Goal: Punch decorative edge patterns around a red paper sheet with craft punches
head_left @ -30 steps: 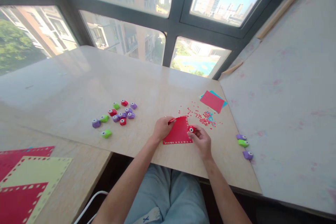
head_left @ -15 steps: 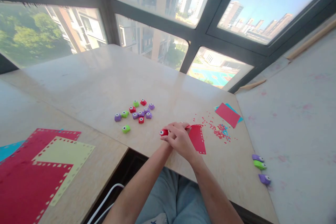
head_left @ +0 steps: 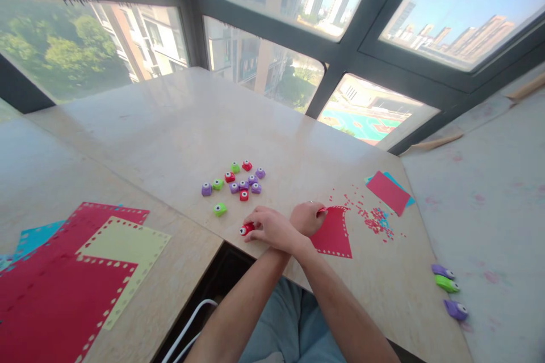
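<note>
My forearms are crossed, the right one lying over the left. My right hand (head_left: 272, 229) reaches to the left with its fingers around a red craft punch (head_left: 246, 229), which sits at the table's front edge. On the other side, my left hand (head_left: 305, 219) pinches the top left corner of a red paper sheet (head_left: 334, 231). Small holes run along the sheet's top, right and bottom edges. Several purple, green and red punches (head_left: 243, 185) stand grouped beyond my right hand, and a green punch (head_left: 219, 209) lies nearer to it.
Red and blue paper cutouts (head_left: 377, 221) are scattered right of the sheet, with small red and blue cards (head_left: 389, 193) behind them. Three punches (head_left: 446, 283) rest by the right wall. Large red (head_left: 55, 306) and yellow (head_left: 140, 241) hole-edged sheets cover the left. A gap (head_left: 221, 272) opens in front.
My right hand has carried the red punch leftward and toward me, away from the left hand. My left hand still holds the red sheet. The view has shifted a little.
</note>
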The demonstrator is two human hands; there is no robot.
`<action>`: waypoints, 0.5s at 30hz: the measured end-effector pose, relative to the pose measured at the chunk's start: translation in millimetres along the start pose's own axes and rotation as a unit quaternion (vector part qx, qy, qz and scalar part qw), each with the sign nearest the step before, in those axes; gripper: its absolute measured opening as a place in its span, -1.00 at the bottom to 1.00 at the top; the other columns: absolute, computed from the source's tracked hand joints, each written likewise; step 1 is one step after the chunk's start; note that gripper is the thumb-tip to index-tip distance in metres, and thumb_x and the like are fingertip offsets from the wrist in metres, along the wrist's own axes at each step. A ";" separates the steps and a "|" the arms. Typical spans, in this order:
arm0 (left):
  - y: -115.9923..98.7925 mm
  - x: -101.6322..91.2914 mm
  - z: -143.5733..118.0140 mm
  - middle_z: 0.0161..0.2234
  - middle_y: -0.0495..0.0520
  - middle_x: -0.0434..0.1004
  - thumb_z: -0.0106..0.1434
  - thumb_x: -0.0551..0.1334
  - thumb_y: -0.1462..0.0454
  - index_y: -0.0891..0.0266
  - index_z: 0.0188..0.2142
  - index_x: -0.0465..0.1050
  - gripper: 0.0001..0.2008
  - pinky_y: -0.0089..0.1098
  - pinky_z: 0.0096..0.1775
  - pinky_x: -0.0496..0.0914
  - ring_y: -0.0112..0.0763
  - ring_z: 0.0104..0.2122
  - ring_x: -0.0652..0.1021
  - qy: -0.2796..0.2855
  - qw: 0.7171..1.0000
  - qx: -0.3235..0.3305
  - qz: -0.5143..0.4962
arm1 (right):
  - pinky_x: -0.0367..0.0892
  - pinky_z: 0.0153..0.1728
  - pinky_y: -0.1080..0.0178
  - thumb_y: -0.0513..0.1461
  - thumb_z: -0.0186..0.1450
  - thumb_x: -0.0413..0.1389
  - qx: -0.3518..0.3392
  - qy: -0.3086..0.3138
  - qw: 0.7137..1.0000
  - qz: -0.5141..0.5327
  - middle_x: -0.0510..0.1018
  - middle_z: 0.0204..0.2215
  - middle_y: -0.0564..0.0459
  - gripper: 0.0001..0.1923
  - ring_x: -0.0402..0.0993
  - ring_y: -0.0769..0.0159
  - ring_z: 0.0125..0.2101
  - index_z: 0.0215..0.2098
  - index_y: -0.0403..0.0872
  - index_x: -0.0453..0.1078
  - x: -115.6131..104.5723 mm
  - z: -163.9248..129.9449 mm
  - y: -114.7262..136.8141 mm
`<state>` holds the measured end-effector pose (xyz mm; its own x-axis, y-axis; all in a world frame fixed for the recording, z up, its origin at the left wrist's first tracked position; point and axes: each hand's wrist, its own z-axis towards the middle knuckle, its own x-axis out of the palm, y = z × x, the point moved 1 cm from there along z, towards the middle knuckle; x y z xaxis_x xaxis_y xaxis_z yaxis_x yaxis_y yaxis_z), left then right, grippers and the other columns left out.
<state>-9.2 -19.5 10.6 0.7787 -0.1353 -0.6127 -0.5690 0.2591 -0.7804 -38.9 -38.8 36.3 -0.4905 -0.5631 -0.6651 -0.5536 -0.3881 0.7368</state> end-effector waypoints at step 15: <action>13.6 13.4 8.6 -0.38 0.17 0.58 0.35 0.09 0.23 0.25 -0.34 0.54 -0.72 -0.29 -0.26 0.34 -0.21 -0.34 0.53 0.026 0.997 0.037 -0.060 | 0.33 -0.29 0.30 -0.25 0.33 0.14 0.017 -0.217 0.974 0.058 0.57 -0.38 0.07 -0.91 0.48 0.32 -0.37 -0.23 -0.07 0.48 -4.9 -0.3 -4.8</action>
<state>-4.2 -9.6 -7.2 0.8245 -0.2178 -0.5222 -0.4498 0.3076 -0.8385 -33.6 -34.4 36.1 -0.7848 -0.2380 -0.5722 -0.4958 -0.3127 0.8101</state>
